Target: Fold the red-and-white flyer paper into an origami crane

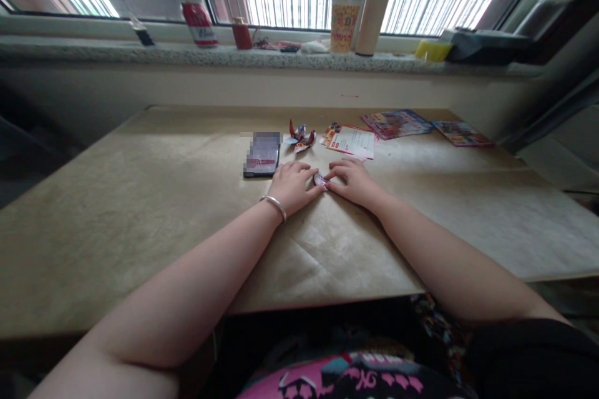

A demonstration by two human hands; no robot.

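My left hand (294, 187) and my right hand (354, 182) meet at the middle of the table. Between their fingertips is a small folded piece of paper (319, 179), pale with a dark edge, mostly small and partly hidden. The thumb and fingers of both hands press on it from either side against the tabletop. A silver bracelet (276, 204) circles my left wrist. Just beyond my left hand lies a phone (262, 154) with its screen blurred out. A folded paper figure (301, 136), red, white and orange with pointed tips, stands to the right of the phone.
A printed sheet (352, 141) lies behind my right hand. Colourful printed cards (397, 123) and another colourful card (461, 133) lie farther right on the table (163, 224). The windowsill (290, 59) holds a red can (199, 25), a patterned cup (345, 24) and a yellow object (433, 50).
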